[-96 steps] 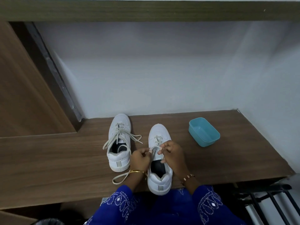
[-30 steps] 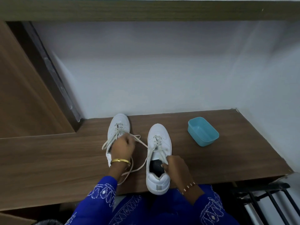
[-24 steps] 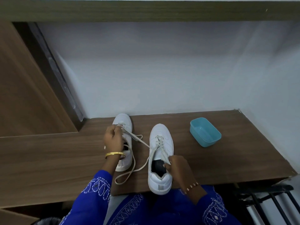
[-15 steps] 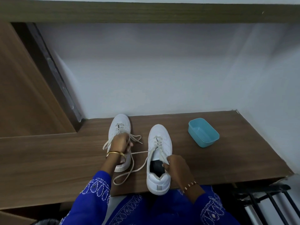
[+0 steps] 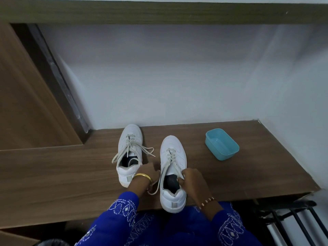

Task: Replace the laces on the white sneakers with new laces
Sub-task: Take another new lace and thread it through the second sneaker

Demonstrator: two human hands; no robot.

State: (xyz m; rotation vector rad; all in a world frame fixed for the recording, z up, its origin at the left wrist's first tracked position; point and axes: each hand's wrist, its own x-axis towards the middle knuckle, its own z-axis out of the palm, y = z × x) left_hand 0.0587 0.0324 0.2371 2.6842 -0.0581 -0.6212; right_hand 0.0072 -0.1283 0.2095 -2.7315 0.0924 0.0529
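Two white sneakers stand side by side on the wooden desk (image 5: 53, 171), toes toward the wall. The left sneaker (image 5: 129, 155) has its cream lace loose and spread over its sides. The right sneaker (image 5: 173, 171) is laced, with its lace (image 5: 164, 172) running down to both hands. My left hand (image 5: 148, 172) sits between the shoes and holds the left end of that lace, which loops under my wrist. My right hand (image 5: 192, 178) pinches the right end at the shoe's opening.
A light blue plastic tub (image 5: 221, 143) stands on the desk to the right of the shoes. A white wall closes the back, a wooden panel (image 5: 23, 103) the left. A black rack (image 5: 292, 222) stands below the desk's right end.
My left hand has come back from over the left sneaker to the gap beside the right sneaker, bringing the lace end with it. My right hand has stayed at the shoe's opening.
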